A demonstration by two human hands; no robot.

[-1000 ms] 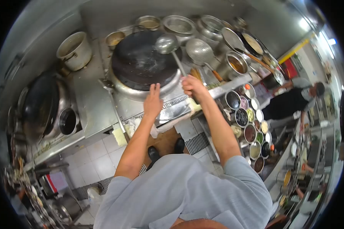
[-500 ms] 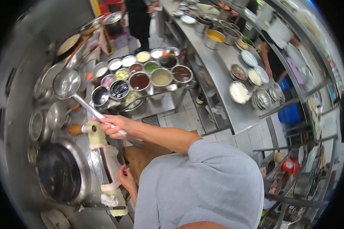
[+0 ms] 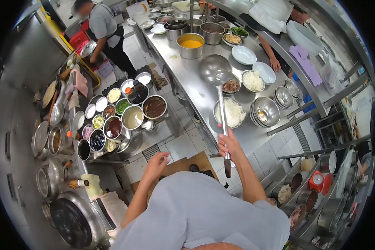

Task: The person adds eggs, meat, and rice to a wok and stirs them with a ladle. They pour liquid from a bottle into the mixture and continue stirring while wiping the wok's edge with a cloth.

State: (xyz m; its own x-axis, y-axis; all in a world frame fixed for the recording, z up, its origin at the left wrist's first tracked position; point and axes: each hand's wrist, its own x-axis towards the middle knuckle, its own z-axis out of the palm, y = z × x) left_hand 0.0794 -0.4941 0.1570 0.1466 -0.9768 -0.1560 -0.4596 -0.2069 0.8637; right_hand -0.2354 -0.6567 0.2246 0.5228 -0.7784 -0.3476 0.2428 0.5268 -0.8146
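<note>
In my right hand [image 3: 230, 146] is the handle of a large steel ladle [image 3: 215, 71]. Its wide bowl hangs over the steel counter, partly in front of a bowl of dark chopped food [image 3: 230, 86]. Beside the handle sits a bowl of white rice [image 3: 231, 112], with a second bowl of rice [image 3: 253, 81] further back. Stacked steel bowls [image 3: 266, 111] stand to the right. My left hand [image 3: 156, 165] is held in front of my body, fingers loosely extended and holding nothing, nearest to the sauce and seasoning pots [image 3: 133, 117].
Left lies the stove with a black wok [image 3: 70, 223] and hanging pans. A pot of orange liquid [image 3: 190, 45] and pale plates [image 3: 244, 55] stand on the counter [image 3: 181, 79]. One person [image 3: 104, 29] stands at back left; another's hand [image 3: 275, 63] rests across the counter.
My body has turned from the stove toward the counter. The ladle has swung right, from beside the pans to above the counter, still in my right hand. My left hand has left the stove edge.
</note>
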